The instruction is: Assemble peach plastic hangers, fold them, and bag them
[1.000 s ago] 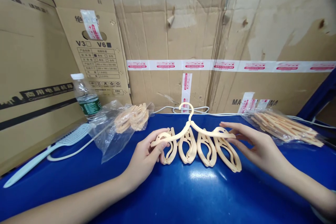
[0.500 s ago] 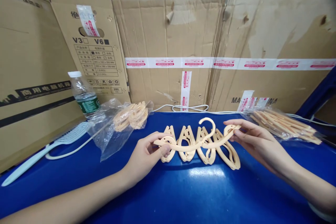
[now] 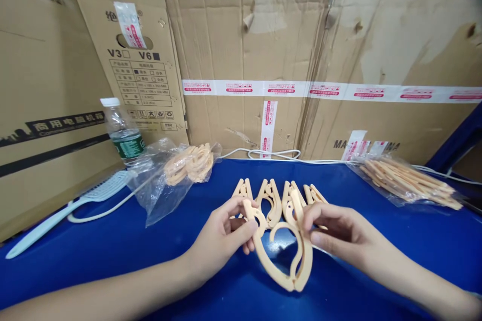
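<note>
A beige folding clothes hanger (image 3: 276,266) is partly folded, its two arms pointing up in a V and its hook curled inward between them. My left hand (image 3: 226,230) pinches the end of the left arm between thumb and fingers. On the other side, my right hand (image 3: 337,230) grips the upper part of the right arm. Just behind lie several folded hangers (image 3: 269,200) in a row on the blue table (image 3: 181,296); my hands and the held hanger cover parts of them.
At left stand a water bottle (image 3: 128,143), a light-blue hairbrush (image 3: 94,195) and a plastic bag (image 3: 158,195) with beige hanger pieces (image 3: 190,163). Another bag of hangers (image 3: 410,180) lies at right. Cardboard boxes (image 3: 233,35) wall the back; a white cable (image 3: 320,161) runs along their base.
The hanger has gone from spread wide to partly folded, its joint swinging down toward me and its hook turning inward. My right hand has moved left and down, closer to my left.
</note>
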`<move>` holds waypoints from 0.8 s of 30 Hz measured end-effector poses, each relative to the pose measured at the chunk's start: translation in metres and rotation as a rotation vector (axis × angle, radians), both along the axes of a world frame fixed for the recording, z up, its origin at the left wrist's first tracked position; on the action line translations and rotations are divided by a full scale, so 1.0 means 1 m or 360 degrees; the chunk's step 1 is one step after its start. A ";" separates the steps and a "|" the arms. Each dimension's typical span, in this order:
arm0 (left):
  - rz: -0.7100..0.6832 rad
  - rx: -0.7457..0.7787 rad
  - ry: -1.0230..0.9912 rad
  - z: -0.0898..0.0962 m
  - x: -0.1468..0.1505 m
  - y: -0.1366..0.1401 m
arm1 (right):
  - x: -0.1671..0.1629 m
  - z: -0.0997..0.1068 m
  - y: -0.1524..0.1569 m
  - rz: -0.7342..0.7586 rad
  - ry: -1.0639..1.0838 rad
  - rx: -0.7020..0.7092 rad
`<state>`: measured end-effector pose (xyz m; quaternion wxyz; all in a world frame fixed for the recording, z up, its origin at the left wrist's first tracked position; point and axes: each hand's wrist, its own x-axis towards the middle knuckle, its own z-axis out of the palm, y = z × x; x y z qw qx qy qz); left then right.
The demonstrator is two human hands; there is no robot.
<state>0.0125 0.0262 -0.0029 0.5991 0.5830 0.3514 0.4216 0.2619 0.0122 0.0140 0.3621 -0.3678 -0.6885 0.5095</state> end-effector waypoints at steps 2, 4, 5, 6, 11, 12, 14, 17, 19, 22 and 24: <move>-0.0009 0.0028 0.0018 0.000 0.000 0.000 | -0.001 0.001 -0.005 0.0129 -0.0065 -0.0006; -0.0011 0.0054 0.0016 0.001 0.000 -0.001 | -0.002 0.002 -0.009 0.0215 -0.0081 -0.0048; -0.0016 0.0062 0.0010 0.001 0.001 -0.001 | -0.002 0.001 -0.010 0.0242 -0.0091 -0.0065; -0.0022 0.0066 -0.0001 0.001 0.001 -0.001 | -0.002 0.000 -0.012 0.0258 -0.0104 -0.0077; -0.0019 0.0121 -0.0146 -0.004 -0.001 -0.001 | 0.000 -0.004 -0.013 0.0190 -0.0151 -0.0088; -0.0030 0.0162 -0.0155 -0.005 -0.002 -0.001 | 0.000 -0.004 -0.012 0.0164 -0.0142 -0.0096; -0.0082 0.0249 -0.0109 -0.006 -0.003 -0.002 | 0.000 -0.004 -0.011 0.0139 -0.0104 -0.0116; -0.0188 0.0317 -0.0016 -0.004 -0.006 -0.004 | 0.000 -0.004 -0.011 0.0154 -0.0041 -0.0132; -0.0264 0.0338 0.0012 -0.001 -0.007 -0.006 | 0.000 -0.004 -0.013 0.0188 -0.0033 -0.0143; -0.0374 0.0336 0.0018 0.000 -0.007 -0.008 | 0.001 -0.004 -0.016 0.0259 -0.0036 -0.0188; -0.0478 0.0273 -0.0003 -0.001 -0.007 -0.009 | 0.001 -0.004 -0.017 0.0299 -0.0030 -0.0201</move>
